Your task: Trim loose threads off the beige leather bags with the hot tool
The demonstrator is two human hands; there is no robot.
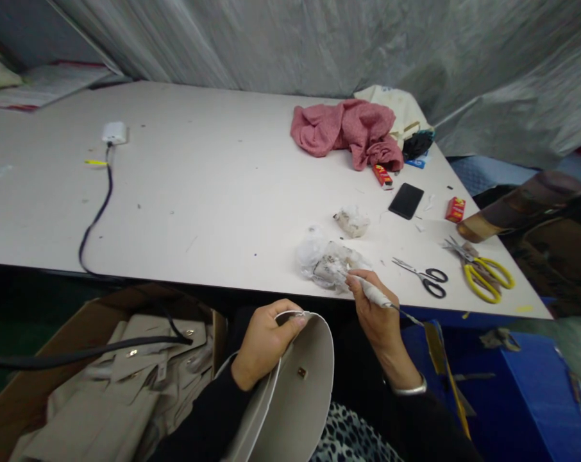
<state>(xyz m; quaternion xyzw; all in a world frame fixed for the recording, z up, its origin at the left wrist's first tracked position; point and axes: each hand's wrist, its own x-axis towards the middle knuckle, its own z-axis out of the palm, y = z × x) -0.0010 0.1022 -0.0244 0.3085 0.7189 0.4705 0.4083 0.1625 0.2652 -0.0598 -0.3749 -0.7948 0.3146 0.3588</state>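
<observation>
My left hand (264,340) is closed on the curved edge of a pale grey leather flap (300,391) with a small metal snap, held over my lap below the table's front edge. My right hand (374,308) is closed on a thin tool wrapped in white (374,294), its tip touching a crumpled, stained plastic bag (326,260) on the white table (199,192). A second small stained wad (351,222) lies just behind the bag.
Black scissors (425,277) and yellow-handled scissors (485,273) lie at the right. Farther back are a black phone (406,200), two small red boxes, and a pink cloth (351,131). A charger with a black cable (98,212) sits left. A cardboard box of beige leather pieces (112,385) stands below.
</observation>
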